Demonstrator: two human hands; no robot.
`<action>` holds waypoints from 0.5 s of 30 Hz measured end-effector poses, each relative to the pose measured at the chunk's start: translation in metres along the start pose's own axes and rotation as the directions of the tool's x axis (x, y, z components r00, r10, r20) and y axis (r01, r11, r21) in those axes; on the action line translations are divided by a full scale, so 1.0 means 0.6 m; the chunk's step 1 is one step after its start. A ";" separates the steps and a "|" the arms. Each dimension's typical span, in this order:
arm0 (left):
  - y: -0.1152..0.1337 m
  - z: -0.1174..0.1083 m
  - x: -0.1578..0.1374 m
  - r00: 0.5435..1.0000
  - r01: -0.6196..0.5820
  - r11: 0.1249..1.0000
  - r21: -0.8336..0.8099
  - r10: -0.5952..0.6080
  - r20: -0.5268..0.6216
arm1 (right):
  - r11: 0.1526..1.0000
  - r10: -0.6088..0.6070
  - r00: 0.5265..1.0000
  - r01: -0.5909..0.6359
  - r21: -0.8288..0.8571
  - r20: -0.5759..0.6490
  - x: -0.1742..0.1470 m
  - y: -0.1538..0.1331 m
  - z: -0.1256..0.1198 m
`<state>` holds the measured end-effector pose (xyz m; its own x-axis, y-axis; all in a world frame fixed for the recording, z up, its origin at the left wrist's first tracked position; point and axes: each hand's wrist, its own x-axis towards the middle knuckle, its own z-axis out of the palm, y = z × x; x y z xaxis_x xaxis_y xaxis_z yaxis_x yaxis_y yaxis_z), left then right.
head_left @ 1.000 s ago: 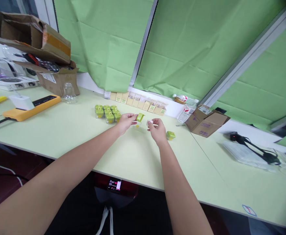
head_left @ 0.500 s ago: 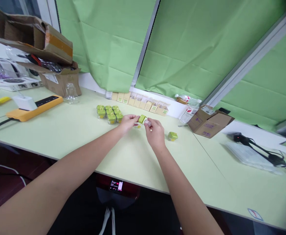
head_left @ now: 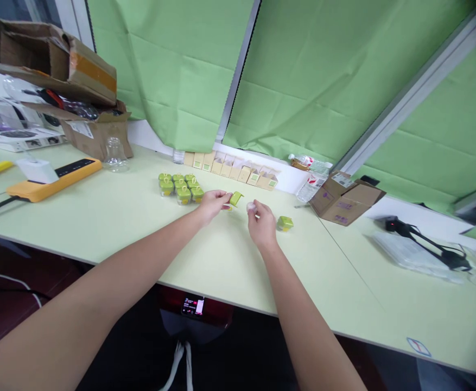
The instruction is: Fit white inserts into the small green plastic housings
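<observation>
Above the middle of the table, my left hand pinches a small green lid, tilted on its side. A bit of yellow shows just under those fingertips; what it belongs to is unclear. My right hand, a short gap to the right, has its fingers closed on a small whitish piece, too small to name surely. Several small clear containers with green lids stand grouped to the left of my left hand. One more green-lidded container sits just right of my right hand.
Small cardboard boxes line the wall. Plastic bottles and an open carton stand at the back right. An orange power strip, a glass jar and stacked cartons occupy the left. A phone lies below the table edge.
My right hand has moved right, away from the left, with the whitish piece. The green lid stays in my left hand, now apart from that piece.
</observation>
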<state>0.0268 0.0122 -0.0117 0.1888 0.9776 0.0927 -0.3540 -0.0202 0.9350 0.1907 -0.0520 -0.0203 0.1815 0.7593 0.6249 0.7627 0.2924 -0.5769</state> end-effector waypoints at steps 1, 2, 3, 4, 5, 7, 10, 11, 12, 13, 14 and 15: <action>0.000 0.000 0.000 1.000 0.002 1.000 0.000 -0.002 0.000 | 1.000 0.009 1.000 -0.009 0.003 0.001 0.000 -0.001 -0.001; -0.001 0.000 0.000 1.000 0.003 1.000 0.000 -0.003 0.001 | 1.000 0.016 1.000 -0.016 0.004 0.002 0.000 -0.001 -0.001; -0.001 0.000 0.000 1.000 0.002 1.000 0.000 -0.002 0.002 | 1.000 0.024 1.000 -0.024 0.004 0.003 0.000 0.000 -0.001; -0.001 0.000 0.000 1.000 0.001 1.000 0.000 -0.001 0.004 | 1.000 0.031 1.000 -0.031 0.004 0.002 0.000 0.000 -0.001; -0.001 0.000 -0.001 1.000 0.001 1.000 0.001 -0.001 0.003 | 0.999 0.036 0.999 -0.037 0.005 0.003 0.001 0.001 -0.001; -0.001 0.000 -0.001 1.000 0.004 1.000 0.003 -0.004 0.001 | 0.999 0.045 0.999 -0.045 0.006 0.005 0.002 0.001 -0.002; -0.002 0.000 -0.002 1.000 0.009 1.000 0.010 -0.009 0.007 | 0.998 0.062 0.998 -0.062 -0.007 -0.001 0.003 -0.001 -0.004; -0.003 0.000 -0.002 1.000 0.007 1.000 0.012 -0.008 0.009 | 0.997 0.071 0.997 -0.071 -0.014 -0.006 0.003 -0.002 -0.005; -0.003 0.001 -0.002 1.000 0.005 1.000 0.013 -0.006 0.013 | 0.996 0.082 0.997 -0.082 -0.016 -0.008 0.002 -0.003 -0.006; -0.004 0.001 -0.002 1.000 0.005 1.000 0.016 -0.005 0.015 | 0.995 0.097 0.995 -0.097 -0.011 -0.008 0.002 -0.003 -0.006; -0.005 0.001 -0.002 1.000 0.005 1.000 0.018 -0.005 0.016 | 0.993 0.115 0.993 -0.115 0.004 -0.002 0.002 -0.002 -0.006; -0.005 0.001 -0.002 1.000 0.006 1.000 0.021 -0.006 0.017 | 0.991 0.132 0.991 -0.133 0.030 0.007 0.002 -0.001 -0.005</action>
<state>0.0285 0.0110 -0.0145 0.2066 0.9740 0.0925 -0.3338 -0.0187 0.9424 0.1923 -0.0528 -0.0176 0.2763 0.7957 0.5390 0.7130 0.2064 -0.6701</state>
